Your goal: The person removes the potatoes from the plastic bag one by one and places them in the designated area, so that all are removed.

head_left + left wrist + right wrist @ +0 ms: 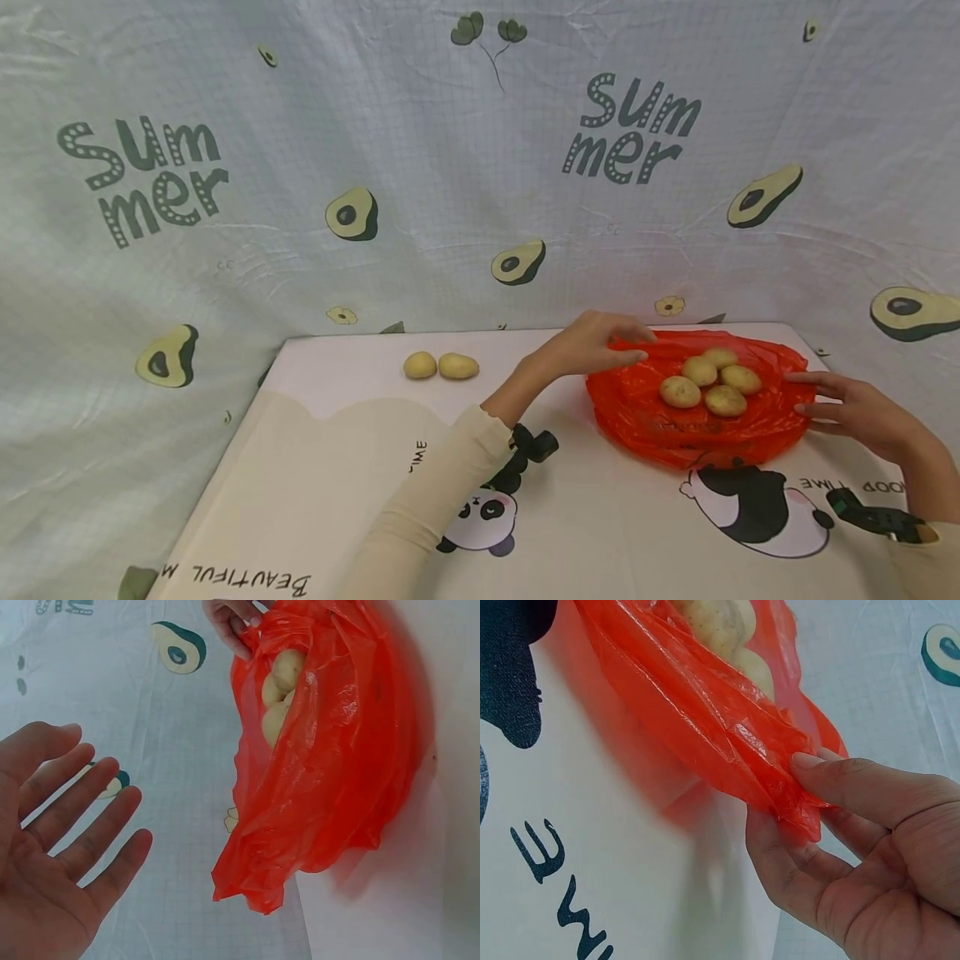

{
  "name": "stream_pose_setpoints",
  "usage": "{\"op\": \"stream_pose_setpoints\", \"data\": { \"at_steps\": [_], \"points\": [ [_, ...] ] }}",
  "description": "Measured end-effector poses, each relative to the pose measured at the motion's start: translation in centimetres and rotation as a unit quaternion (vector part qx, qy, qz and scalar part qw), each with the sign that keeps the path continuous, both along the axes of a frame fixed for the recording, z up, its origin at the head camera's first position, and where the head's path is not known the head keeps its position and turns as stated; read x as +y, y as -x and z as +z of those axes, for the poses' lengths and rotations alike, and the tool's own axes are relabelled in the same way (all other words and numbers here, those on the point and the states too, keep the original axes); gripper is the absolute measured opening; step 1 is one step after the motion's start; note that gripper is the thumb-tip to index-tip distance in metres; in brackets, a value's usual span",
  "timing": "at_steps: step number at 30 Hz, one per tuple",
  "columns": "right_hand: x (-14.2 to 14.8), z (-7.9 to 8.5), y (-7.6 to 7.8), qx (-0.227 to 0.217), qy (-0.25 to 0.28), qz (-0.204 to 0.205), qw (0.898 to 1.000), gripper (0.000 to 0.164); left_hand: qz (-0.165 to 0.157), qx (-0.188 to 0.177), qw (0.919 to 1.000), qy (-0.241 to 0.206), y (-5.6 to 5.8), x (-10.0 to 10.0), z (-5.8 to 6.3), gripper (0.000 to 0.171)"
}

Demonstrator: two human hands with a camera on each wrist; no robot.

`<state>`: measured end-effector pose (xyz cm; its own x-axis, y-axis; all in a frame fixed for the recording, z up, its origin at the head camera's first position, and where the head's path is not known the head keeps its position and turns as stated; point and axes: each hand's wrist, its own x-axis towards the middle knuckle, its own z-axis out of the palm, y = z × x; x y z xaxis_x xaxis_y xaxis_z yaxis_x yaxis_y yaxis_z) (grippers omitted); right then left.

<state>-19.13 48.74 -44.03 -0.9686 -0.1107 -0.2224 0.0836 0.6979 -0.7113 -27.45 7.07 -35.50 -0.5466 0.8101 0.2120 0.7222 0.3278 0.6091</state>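
Observation:
A red plastic bag (637,417) lies spread on the table's right side, with several potatoes (725,401) clustered on it. My right hand (862,412) is at the bag's right edge; in the right wrist view its thumb and fingers (855,780) pinch the gathered plastic. Over the bag's left rim hovers my left hand (600,342). The left wrist view shows that hand (60,847) with fingers spread and nothing in them, apart from the bag (337,750).
Two more potatoes (458,366) sit side by side near the table's back edge, left of the bag. A pale tablecloth (322,450) with printed pandas and lettering covers the table. Behind it hangs a curtain (420,150) printed with avocados.

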Motion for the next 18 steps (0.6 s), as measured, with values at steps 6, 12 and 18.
{"op": "stream_pose_setpoints", "data": {
  "at_steps": [6, 12, 18],
  "points": [
    [0.0, -0.1, 0.1, 0.0, 0.002, -0.002, 1.0, 0.067, -0.001, -0.019, 0.9998, 0.007, 0.5, 0.8, 0.4, 0.031],
    [-0.1, -0.1, 0.1, -0.002, 0.003, -0.003, 1.0, 0.067, 0.005, -0.042, 0.999, 0.015, 1.4, 1.9, 0.3, 0.032],
    [-0.2, -0.1, 0.1, -0.004, 0.001, -0.005, 1.0, 0.067, -0.004, -0.066, 0.9976, 0.021, 2.6, 3.6, -0.1, 0.032]
  ]
}}
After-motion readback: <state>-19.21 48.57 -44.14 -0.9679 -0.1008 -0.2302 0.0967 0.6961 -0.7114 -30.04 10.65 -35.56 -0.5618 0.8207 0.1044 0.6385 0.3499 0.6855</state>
